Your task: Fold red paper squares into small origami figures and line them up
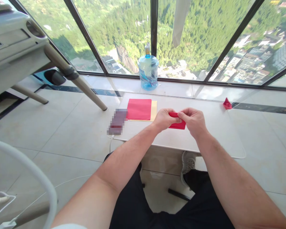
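Observation:
A folded piece of red paper (pixel 177 124) lies on the low white table (pixel 212 133), and both my hands pinch it. My left hand (pixel 164 119) grips its left end with fingers closed. My right hand (pixel 193 121) is closed over its right part, thumb and fingers pressing the top fold. To the left on the table lies a stack of flat paper, a red sheet (pixel 139 109) on top of a cream sheet (pixel 153 110). A small finished red paper shape (pixel 227 104) stands at the table's far right corner.
A blurred phone-like object (pixel 117 121) rests at the table's left edge, with a white cable below it. A large blue water bottle (pixel 148 70) stands by the glass window. A treadmill frame (pixel 62 68) slants in from the left. My shoe (pixel 188 163) shows under the table.

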A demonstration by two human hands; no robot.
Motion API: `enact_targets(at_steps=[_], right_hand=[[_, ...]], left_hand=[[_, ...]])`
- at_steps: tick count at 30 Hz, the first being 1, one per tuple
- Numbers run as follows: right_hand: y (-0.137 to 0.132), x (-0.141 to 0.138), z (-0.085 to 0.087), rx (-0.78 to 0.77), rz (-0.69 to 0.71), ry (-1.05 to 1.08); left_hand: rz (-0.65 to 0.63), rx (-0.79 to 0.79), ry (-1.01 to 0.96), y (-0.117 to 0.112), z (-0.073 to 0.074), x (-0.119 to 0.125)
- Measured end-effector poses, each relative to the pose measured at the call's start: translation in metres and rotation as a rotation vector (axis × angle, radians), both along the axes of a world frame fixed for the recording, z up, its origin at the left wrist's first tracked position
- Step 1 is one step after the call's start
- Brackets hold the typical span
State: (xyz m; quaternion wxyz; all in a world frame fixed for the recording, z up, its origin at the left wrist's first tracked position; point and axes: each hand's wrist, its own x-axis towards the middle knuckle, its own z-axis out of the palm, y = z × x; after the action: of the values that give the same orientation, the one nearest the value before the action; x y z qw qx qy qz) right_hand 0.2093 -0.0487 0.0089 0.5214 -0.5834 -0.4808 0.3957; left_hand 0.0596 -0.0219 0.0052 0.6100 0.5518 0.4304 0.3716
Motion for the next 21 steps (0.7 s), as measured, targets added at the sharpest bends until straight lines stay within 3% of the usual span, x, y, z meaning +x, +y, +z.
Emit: enact_targets(at_steps=[7, 11, 21], right_hand=[[0.0008, 0.0003, -0.0009, 0.001, -0.044, 0.059], [0.0006, 0.0004, -0.0008, -0.011, -0.002, 0.018], [0.0042, 0.0024, -0.0048, 0.028, -0.117, 0.061]], left_hand=[[0.048, -0.026, -0.132, 0.0048, -0.0040, -0.0001], [0.036, -0.023, -0.086, 0.0041, -0.0048, 0.0002], [0.117, -0.001, -0.146, 0.0067, -0.0057, 0.0007]])
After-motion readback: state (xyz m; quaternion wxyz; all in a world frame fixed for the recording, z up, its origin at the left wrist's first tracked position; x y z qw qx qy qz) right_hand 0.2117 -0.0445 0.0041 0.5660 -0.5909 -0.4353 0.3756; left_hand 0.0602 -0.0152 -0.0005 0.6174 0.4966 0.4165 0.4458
